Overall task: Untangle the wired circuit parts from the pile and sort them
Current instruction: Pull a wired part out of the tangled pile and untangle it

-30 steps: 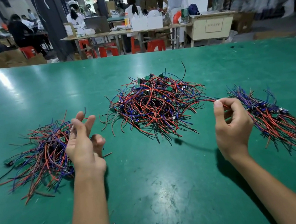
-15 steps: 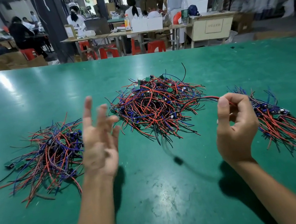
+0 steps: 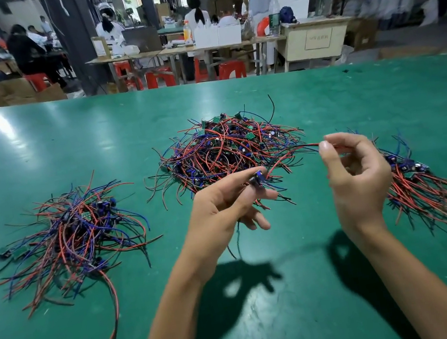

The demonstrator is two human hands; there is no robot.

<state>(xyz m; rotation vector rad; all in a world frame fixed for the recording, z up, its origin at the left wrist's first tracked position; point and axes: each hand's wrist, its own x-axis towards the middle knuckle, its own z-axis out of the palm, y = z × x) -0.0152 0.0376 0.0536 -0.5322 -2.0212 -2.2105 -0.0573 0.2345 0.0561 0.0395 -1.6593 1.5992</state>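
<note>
- Stretching between the two hands, one wired circuit part (image 3: 258,177) has its dark blue component end pinched by the left hand (image 3: 222,207) and its red wire (image 3: 290,154) pinched at the far end by the right hand (image 3: 358,177).
- The part's long axis runs left to right and slightly upward, from the left fingertips to the right thumb and forefinger; both hands hold it above the green table (image 3: 270,323), just in front of the central pile (image 3: 227,148).
- The left hand has its thumb and forefinger closed on the component, the other fingers loosely spread below; a thin dark wire hangs down from it.
- The right hand curls its fingers, with only the thumb and forefinger on the wire.
- The wire passes close over the near edge of the central pile; whether it is free of those strands cannot be told.
- A sorted bundle (image 3: 430,189) lies just right of the right hand, so that hand is nearer to it; a looser heap (image 3: 75,236) lies well apart to the left.
- Stray wire ends from the pile could snag the part on its way aside.
</note>
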